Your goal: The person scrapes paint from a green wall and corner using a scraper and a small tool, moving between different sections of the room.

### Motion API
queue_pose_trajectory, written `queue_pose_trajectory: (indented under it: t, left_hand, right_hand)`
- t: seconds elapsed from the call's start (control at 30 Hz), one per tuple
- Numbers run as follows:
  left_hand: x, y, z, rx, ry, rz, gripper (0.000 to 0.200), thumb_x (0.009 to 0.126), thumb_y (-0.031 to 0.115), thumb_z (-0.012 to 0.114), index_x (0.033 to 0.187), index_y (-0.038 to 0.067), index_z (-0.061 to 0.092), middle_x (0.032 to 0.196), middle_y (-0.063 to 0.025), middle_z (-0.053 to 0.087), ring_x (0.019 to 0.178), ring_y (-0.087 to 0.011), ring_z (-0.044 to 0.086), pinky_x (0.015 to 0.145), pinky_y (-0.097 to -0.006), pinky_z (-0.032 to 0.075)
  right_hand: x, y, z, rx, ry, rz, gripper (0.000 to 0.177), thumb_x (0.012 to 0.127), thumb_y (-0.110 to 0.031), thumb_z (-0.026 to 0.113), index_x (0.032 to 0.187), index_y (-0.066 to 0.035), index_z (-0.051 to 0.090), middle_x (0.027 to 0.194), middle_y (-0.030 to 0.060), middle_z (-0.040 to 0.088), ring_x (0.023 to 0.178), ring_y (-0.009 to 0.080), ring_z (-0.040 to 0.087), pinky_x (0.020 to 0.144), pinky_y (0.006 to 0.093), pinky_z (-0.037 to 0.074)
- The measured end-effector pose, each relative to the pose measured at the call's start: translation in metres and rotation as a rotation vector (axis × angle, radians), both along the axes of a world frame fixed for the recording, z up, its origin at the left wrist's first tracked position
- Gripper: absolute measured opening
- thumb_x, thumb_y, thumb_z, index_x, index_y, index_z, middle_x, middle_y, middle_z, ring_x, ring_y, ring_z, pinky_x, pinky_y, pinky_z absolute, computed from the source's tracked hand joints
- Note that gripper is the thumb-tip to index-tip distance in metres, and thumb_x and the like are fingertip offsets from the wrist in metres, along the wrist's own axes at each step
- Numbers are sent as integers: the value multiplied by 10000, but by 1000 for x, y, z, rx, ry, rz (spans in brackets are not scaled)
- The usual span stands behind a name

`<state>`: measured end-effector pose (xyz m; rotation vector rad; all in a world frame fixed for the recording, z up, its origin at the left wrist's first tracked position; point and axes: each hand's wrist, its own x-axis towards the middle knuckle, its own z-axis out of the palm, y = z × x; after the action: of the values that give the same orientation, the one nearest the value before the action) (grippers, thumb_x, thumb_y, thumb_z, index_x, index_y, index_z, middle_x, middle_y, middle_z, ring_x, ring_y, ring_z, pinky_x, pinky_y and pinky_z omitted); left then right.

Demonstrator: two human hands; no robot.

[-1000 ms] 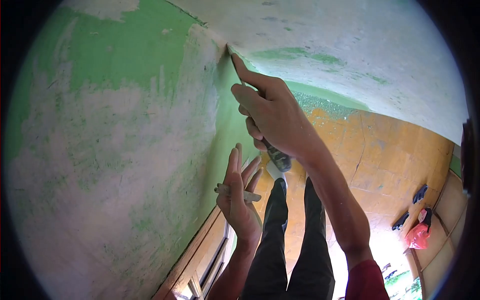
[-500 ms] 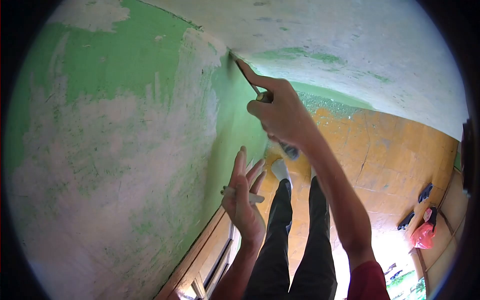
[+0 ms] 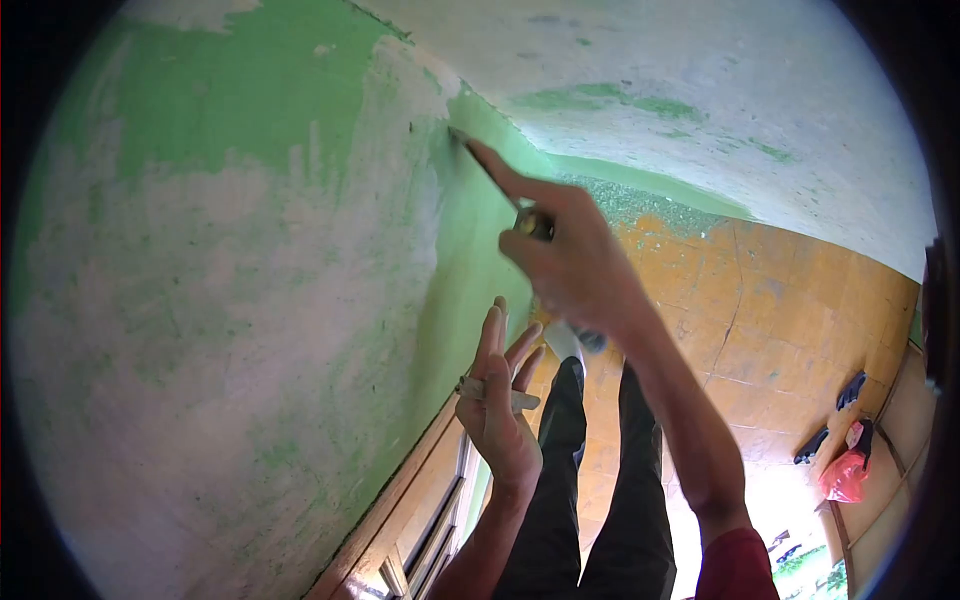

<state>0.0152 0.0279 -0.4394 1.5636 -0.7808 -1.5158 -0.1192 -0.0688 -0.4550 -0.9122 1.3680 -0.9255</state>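
Observation:
My right hand [image 3: 575,255] is closed around the handle of a scraper [image 3: 490,175], its index finger laid along the thin blade. The blade is seen nearly edge-on, and its tip is at the green strip of wall [image 3: 478,215] near the corner. Lower down, my left hand [image 3: 505,415] has its fingers spread upward beside the same wall. Across its palm, under the thumb, lies a short pale stick-like object [image 3: 522,400] whose kind I cannot make out. The wall [image 3: 260,290] on the left has patchy green paint with broad whitish bare areas.
Green paint flakes [image 3: 655,205] litter the orange tiled floor [image 3: 690,310] along the wall foot. A whitish wall [image 3: 760,90] rises at upper right. Below left runs a wooden frame [image 3: 400,490]. Dark sandals [image 3: 811,445] and a red plastic bag [image 3: 845,475] lie at right.
The scraper tip has shifted from the corner line slightly down onto the green wall. My left hand appears a little lower and further right, still with the pale object. The view has shifted slightly.

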Motion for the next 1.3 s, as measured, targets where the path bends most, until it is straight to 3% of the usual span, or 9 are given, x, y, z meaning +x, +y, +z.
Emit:
queue_pose_trajectory:
  t: [0.23,0.63,0.73,0.97,1.03,1.07,1.13,1.17,1.3]
  left_hand:
    - [2,8,-3,38,-17,-13,561,1042,291,457,1479,-49,365,1516,-185,412,1276,-341,545,1080,-484,402]
    - [1,-4,-11,-16,8,-81,596,1039,321,456,1494,-45,334,1535,-198,380,1284,-338,537,1089,-489,397]
    - [-1,-10,-13,-13,-26,-45,579,1029,293,480,1476,-55,365,1532,-205,389,1246,-337,575,964,-394,518]
    - [-8,-12,-13,-47,27,-67,617,1030,316,472,1509,-39,309,1551,-215,351,1271,-337,552,1013,-438,476]
    - [-12,-11,-8,-27,69,-64,617,1028,309,471,1532,1,289,1498,-150,431,1246,-236,542,1012,-375,415]
    - [-13,-9,-8,-17,71,-64,617,1028,309,471,1532,1,289,1498,-150,431,1246,-236,542,1012,-375,415]
    - [-15,-16,-11,-13,61,-57,595,1038,318,452,1526,11,307,1451,-130,472,1213,-210,551,1008,-401,422]
    - [-12,-14,-18,-23,159,-25,538,1050,314,431,1501,28,362,1370,-88,528,1124,-142,560,929,-356,437]
    - [-32,-29,-24,82,330,169,466,1061,304,410,1451,49,426,1296,-62,558,1091,-110,553,901,-323,436]
  right_hand:
    - [13,10,3,-118,-4,-55,739,770,-26,491,1485,-202,448,557,93,417,503,139,408,544,335,417]
    - [4,-4,3,-39,47,-9,735,781,-13,478,1494,-188,437,572,126,498,516,153,466,559,348,450]
    - [10,11,6,-86,-24,-19,755,758,20,475,1487,-173,448,566,115,442,521,146,435,554,342,431]
    - [6,-3,6,-135,22,-67,742,760,23,466,1482,-146,449,578,116,427,522,146,398,556,345,430]
    - [3,-6,3,-132,90,-58,756,798,-32,491,1523,-219,392,502,-34,346,450,79,306,432,294,315]
    - [3,-4,5,-122,92,-58,756,798,-32,491,1523,-219,392,502,-34,346,450,79,306,432,294,315]
    - [1,-9,12,-49,30,-31,753,763,3,475,1496,-160,425,582,149,465,517,156,423,568,344,442]
    - [11,3,9,-9,-38,-35,761,764,-7,480,1502,-187,420,586,169,489,512,169,461,584,352,462]
    - [7,5,2,-20,-17,-4,751,769,-17,486,1500,-175,423,596,180,487,529,187,462,595,368,473]
